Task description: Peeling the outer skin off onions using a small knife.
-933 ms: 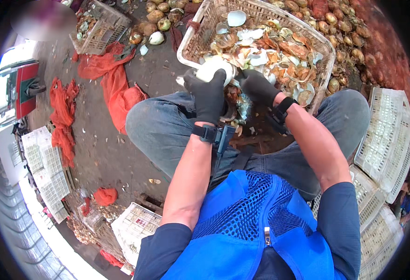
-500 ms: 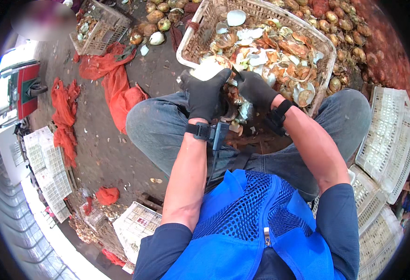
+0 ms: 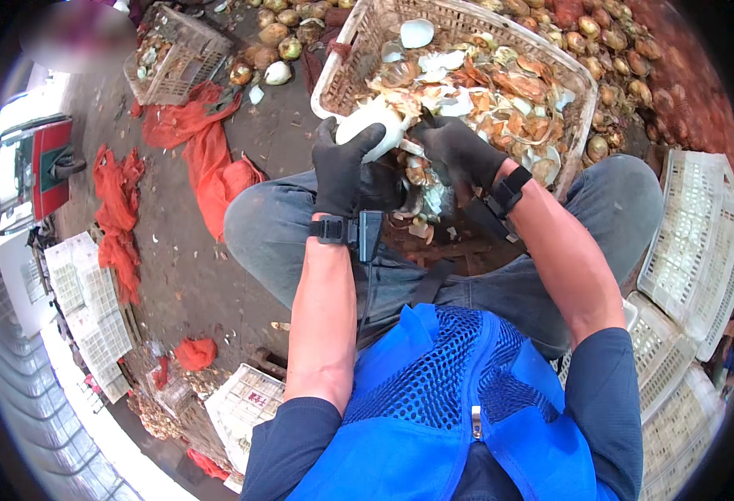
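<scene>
In my gloved left hand (image 3: 339,163) is a large white peeled onion (image 3: 373,127), with the fingers and thumb wrapped round its side. Strips of brown and pale skin hang at the onion's right end. My gloved right hand (image 3: 460,153) is closed close beside that end, its fingers curled round what looks like a small dark knife, mostly hidden by the glove. Both hands are over the near edge of a plastic crate (image 3: 327,88). Loose onion peel (image 3: 513,79) lies heaped in this crate.
Unpeeled onions (image 3: 613,50) are piled beyond the crate and to its right. A tilted crate (image 3: 187,63) and red mesh sacks (image 3: 204,138) lie on the floor at the left. White crates (image 3: 692,242) stand close on my right. Peel scraps (image 3: 421,227) lie between my knees.
My left hand has turned and shifted slightly left, showing more of the white onion. My right hand has moved slightly left and its wrist has turned.
</scene>
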{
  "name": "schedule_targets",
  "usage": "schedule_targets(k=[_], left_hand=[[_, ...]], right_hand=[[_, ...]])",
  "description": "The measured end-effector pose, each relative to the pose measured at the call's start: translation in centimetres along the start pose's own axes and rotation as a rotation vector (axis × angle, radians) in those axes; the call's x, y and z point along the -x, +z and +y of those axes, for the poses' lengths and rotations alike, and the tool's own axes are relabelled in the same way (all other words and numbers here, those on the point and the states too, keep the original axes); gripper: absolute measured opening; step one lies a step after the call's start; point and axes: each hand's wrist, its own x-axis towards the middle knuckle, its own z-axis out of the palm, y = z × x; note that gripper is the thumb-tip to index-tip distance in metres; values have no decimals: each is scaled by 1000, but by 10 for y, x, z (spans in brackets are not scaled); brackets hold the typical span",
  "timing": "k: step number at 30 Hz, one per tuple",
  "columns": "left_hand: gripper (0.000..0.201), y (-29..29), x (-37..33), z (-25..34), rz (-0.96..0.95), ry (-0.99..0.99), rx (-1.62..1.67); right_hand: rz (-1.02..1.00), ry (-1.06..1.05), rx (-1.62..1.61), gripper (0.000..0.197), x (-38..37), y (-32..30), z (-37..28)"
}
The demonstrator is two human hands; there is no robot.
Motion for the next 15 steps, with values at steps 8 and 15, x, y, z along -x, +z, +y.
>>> schedule_targets(k=[8, 15], left_hand=[[58, 3, -8, -14, -335, 241, 55], [63, 7, 1, -3, -350, -64, 688]], right_hand=[[5, 12, -231, 24, 19, -15, -18], [72, 54, 206, 23, 41, -45, -7]])
